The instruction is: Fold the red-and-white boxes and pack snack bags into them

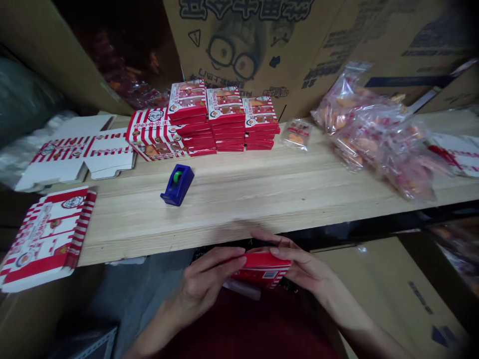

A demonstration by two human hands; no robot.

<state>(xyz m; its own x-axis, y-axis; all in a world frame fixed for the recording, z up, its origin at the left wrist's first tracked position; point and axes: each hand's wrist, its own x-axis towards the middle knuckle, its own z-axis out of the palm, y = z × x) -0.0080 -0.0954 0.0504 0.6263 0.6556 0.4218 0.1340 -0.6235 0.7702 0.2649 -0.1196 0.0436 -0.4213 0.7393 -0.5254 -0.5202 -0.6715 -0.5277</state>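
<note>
held box (261, 274): red, white stripes | tape dispenser (182, 191): blue | roll (177, 177): green | tabletop (239, 199): pale wood grain

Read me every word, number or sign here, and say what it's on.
"!" in a triangle, and an arrow: back carton; its large Chinese characters are too blurred to read surely.
"外卖", probably: striped box.
Barcode: held red box; digits too small.
Stacked boxes, flat boxes, bagged packets, lower carton: print too small or blurred.

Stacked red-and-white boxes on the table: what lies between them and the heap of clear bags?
In the head view, one small clear packet with orange contents lies between the boxes and the bags.
</note>
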